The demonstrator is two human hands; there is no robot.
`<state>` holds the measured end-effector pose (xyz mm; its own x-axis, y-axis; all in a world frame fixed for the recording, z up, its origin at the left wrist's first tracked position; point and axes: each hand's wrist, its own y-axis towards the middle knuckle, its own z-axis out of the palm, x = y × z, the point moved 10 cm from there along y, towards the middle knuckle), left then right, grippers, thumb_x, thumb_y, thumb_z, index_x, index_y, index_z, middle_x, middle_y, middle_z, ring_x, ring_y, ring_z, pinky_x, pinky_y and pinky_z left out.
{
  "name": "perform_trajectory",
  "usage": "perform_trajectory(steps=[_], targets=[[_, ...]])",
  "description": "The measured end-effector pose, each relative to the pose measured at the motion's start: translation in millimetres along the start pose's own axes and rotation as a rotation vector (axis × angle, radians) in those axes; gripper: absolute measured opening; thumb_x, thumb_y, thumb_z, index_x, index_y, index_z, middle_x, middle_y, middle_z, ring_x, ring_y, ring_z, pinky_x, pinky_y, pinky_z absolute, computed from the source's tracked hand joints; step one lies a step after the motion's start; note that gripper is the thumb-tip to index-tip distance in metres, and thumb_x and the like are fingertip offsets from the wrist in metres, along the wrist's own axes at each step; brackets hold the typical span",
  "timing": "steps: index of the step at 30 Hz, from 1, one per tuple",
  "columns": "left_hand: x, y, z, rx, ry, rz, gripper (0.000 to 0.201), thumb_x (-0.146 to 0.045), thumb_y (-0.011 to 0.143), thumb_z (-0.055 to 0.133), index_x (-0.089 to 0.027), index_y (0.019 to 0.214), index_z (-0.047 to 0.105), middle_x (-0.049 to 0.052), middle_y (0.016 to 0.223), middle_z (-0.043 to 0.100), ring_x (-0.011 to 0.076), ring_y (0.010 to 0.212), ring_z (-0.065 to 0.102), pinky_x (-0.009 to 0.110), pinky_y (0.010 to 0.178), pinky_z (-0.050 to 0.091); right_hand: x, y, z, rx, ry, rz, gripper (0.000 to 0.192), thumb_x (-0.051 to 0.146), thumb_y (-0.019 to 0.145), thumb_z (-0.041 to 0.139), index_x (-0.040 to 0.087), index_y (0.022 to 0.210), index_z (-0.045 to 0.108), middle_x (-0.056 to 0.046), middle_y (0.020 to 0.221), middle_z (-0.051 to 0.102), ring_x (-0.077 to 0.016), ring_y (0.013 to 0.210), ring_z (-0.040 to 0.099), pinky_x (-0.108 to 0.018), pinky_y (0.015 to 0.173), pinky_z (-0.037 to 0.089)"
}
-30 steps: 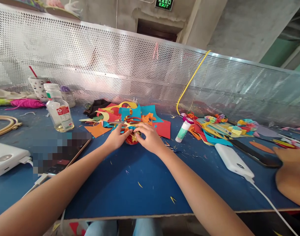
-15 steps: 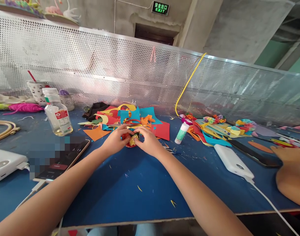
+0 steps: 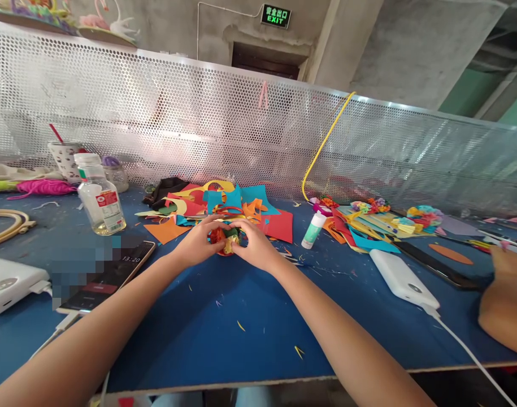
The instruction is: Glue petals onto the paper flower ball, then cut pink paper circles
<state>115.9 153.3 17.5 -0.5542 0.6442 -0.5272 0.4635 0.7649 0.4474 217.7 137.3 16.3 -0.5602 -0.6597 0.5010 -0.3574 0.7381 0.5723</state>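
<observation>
Between my two hands, low over the blue table [image 3: 224,328], is a small round paper flower craft [image 3: 230,244] in red, yellow and green. My left hand [image 3: 202,242] closes on its left side, thumb and fingers curved round it. On its right side my right hand [image 3: 255,244] does the same, with the thumb near the yellow middle. The fingers partly hide the craft's edges. Just behind it lies a heap of coloured paper, with a red sheet [image 3: 281,226], a blue sheet [image 3: 258,195] and an orange sheet [image 3: 167,229].
A glue stick [image 3: 313,230] stands to the right. Leftward are a bottle [image 3: 100,198], a phone [image 3: 114,277] and a white power bank [image 3: 12,288]. Another power bank [image 3: 404,280] and a person's arm [image 3: 506,299] are at the right. A perforated metal panel [image 3: 224,130] borders the back.
My fingers have shifted slightly on the paper craft, and more of its green part shows. At the right, the other person's hand has drawn back from the orange paper piece.
</observation>
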Motion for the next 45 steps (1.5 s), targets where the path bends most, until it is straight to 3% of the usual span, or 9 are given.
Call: perform_trajectory(steps=[12,17,25,28,32,37,45], targets=[[-1,0,0.1,-0.010,0.007,0.026,0.029,-0.029,0.077,0.061,-0.020,0.104,0.059,0.009,0.133,0.047,0.0257,0.121,0.046,0.045,0.100,0.039,1,0,2,0.024,0.066,0.009,0.040,0.015,0.073,0.060,0.020,0.112,0.049,-0.010,0.123,0.052,-0.0216,0.118,0.047,-0.040,0.101,0.038],[10,-1,-2.1,-0.058,0.008,-0.026,0.035,-0.034,0.085,0.054,-0.015,0.114,0.049,0.011,0.120,0.054,0.0240,0.106,0.055,0.046,0.088,0.046,-4,-2,6,0.056,0.108,0.041,0.063,0.030,0.074,0.067,0.026,0.129,0.037,-0.008,0.136,0.044,-0.0221,0.125,0.042,-0.040,0.102,0.037],[7,-3,-1.5,-0.049,0.034,-0.017,0.050,-0.043,0.075,0.062,-0.025,0.118,0.044,0.007,0.119,0.055,0.0255,0.105,0.056,0.043,0.088,0.046,-25,-6,18,0.089,0.118,0.139,0.072,0.029,0.068,0.073,0.025,0.130,0.037,-0.011,0.134,0.045,-0.0275,0.122,0.047,-0.046,0.099,0.040],[3,-2,-3.3,-0.059,0.033,0.017,0.042,-0.041,0.078,0.060,-0.022,0.114,0.048,0.008,0.117,0.054,0.0240,0.104,0.056,0.042,0.087,0.046,-24,-5,17,0.078,0.124,0.130,0.071,0.032,0.068,0.073,0.025,0.129,0.038,-0.011,0.134,0.045,-0.0269,0.122,0.046,-0.045,0.098,0.041],[-4,-1,-6.8,-0.079,0.026,0.076,0.022,-0.031,0.086,0.054,-0.015,0.100,0.056,0.008,0.113,0.055,0.0219,0.104,0.054,0.043,0.089,0.045,-14,-1,4,0.008,0.126,0.073,0.050,0.038,0.080,0.061,0.025,0.124,0.044,-0.009,0.133,0.045,-0.0210,0.124,0.043,-0.039,0.101,0.040],[-9,-2,-5.0,-0.058,0.030,0.108,0.016,-0.028,0.085,0.056,-0.014,0.091,0.060,0.008,0.117,0.055,0.0225,0.110,0.051,0.045,0.092,0.043,-1,2,-6,-0.065,0.089,-0.008,0.011,0.027,0.086,0.052,0.023,0.092,0.060,-0.006,0.118,0.055,-0.0177,0.116,0.050,-0.037,0.097,0.041],[-9,-2,-1.7,-0.028,0.045,0.099,0.021,-0.031,0.084,0.056,-0.013,0.075,0.061,0.009,0.122,0.053,0.0231,0.115,0.049,0.045,0.096,0.041,4,0,-11,-0.099,-0.018,-0.047,0.006,0.018,0.080,0.055,0.022,0.077,0.058,-0.005,0.096,0.059,-0.0196,0.101,0.056,-0.037,0.088,0.045]])
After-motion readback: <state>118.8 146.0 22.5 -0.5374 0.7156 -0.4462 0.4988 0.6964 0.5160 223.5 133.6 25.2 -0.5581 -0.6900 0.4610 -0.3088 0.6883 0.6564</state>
